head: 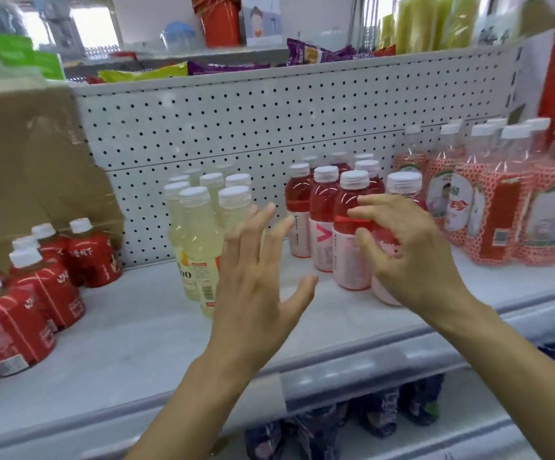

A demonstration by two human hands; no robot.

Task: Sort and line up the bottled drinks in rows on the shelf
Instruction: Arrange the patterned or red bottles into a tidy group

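On a smooth white shelf (130, 343), squat red-labelled bottles (33, 287) stand left, then clear yellow bottles (196, 247) just behind the spread, empty left hand (256, 287), while the right hand (412, 254), fingers curled loosely, touches glossy pink bottles (352, 234).

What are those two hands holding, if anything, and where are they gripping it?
Nothing is held. The left hand is spread open in front of the yellow bottles; the right hand is curled, fingers apart, just before the red bottles.
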